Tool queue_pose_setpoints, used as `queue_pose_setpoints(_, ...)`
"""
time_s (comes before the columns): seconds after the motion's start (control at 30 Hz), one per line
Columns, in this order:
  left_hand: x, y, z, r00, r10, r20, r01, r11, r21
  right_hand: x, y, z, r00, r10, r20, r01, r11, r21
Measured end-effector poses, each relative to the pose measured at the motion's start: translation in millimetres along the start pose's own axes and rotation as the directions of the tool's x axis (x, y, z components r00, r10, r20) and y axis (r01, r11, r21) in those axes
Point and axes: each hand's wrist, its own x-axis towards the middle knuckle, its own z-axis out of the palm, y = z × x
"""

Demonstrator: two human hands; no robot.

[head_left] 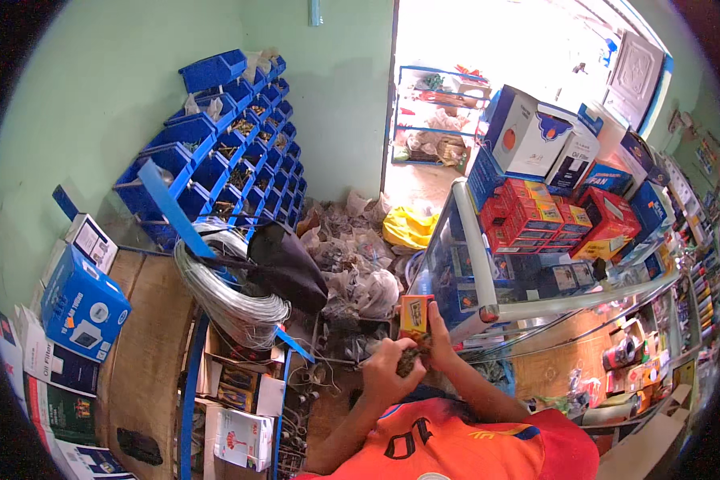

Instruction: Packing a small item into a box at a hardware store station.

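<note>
The right hand (pixel 440 334) grips a small yellow and red box (pixel 415 314), which stands upright in front of the person's chest, its longer sides running away from the body; one finger stretches up along the box's right edge. Just below and to the left, the left hand (pixel 386 373) has its fingers curled around a dark greenish-brown clump (pixel 409 362), too small and shaded to identify. The two hands are close together, with the clump between them, just beneath the box; whether clump and box touch is unclear. Both forearms come in beside an orange and red shirt (pixel 432 440). Beyond the hands, clear plastic bags (pixel 360 260) lie heaped on the floor, with a yellow bag (pixel 412 228) near the doorway. To the right is a glass case (pixel 474 240) carrying stacked red boxes (pixel 526 214). To the left, a coil of wire (pixel 236 308) hangs beside a black bag (pixel 288 260), near a wooden worktop (pixel 142 344). Blue bins (pixel 160 168) rise in tiers along the green wall (pixel 324 112).
</note>
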Motion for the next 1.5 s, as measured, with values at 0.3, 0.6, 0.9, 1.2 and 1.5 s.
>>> queue_pose_setpoints(0.3,40.7,-1.2,5.6,0.972,-0.043,-0.229,0.061,0.995,0.074,-32.6,-17.3,27.0,0.956,-0.286,0.061,0.287,0.958,-0.007)
queue_pose_setpoints(0.6,64.9,32.8,25.7,0.952,0.093,-0.293,-0.063,0.992,0.109,-30.9,-19.5,4.9,0.981,-0.026,0.193,0.065,0.978,-0.2)
queue_pose_setpoints(0.9,53.3,39.4,43.2,0.999,0.048,-0.009,-0.047,0.997,0.064,-23.4,-33.6,-18.5,0.996,-0.092,-0.001,0.092,0.996,0.022)
queue_pose_setpoints(1.2,54.5,-41.8,36.2,0.957,-0.29,0.004,0.289,0.95,-0.121,-42.4,-43.5,-20.8,0.945,0.169,0.28,-0.259,0.91,0.323)
queue_pose_setpoints(1.5,9.3,-60.5,79.4,0.935,-0.353,-0.03,0.324,0.886,-0.333,-2.8,-20.1,-28.0,0.975,0.054,0.214,-0.036,0.996,-0.085)
